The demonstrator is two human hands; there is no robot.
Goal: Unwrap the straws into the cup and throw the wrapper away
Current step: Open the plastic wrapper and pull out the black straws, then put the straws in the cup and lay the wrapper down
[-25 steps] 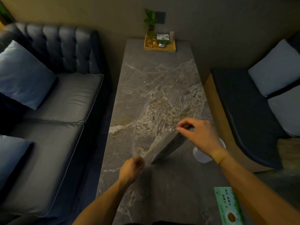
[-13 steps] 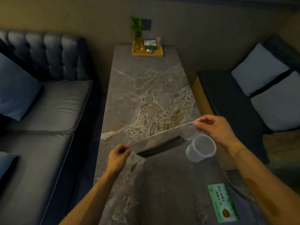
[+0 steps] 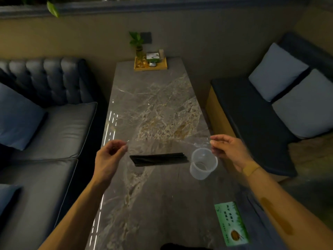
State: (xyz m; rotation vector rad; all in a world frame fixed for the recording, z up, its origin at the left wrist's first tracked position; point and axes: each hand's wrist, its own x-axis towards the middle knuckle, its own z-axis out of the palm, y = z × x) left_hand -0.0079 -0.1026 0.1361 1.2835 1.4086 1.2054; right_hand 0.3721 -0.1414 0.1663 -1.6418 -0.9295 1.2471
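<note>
A clear plastic wrapper (image 3: 169,147) is stretched level between my two hands above the marble table (image 3: 155,98). My left hand (image 3: 110,157) pinches its left end and my right hand (image 3: 228,150) pinches its right end. A bundle of black straws (image 3: 158,159) hangs in the lower part of the wrapper, lying roughly level between the hands. A translucent plastic cup (image 3: 203,165) stands upright on the table just right of the straws, below my right hand.
A green printed card (image 3: 232,223) lies at the table's near right. A wooden tray (image 3: 150,64) with a plant and small items sits at the far end. A dark sofa (image 3: 50,123) runs along the left, a cushioned bench (image 3: 255,120) along the right.
My hands have drawn apart and risen, pulling the wrapper from slanted to level. The straws have slid to its lower edge. The cup, earlier hidden behind my right hand, now shows.
</note>
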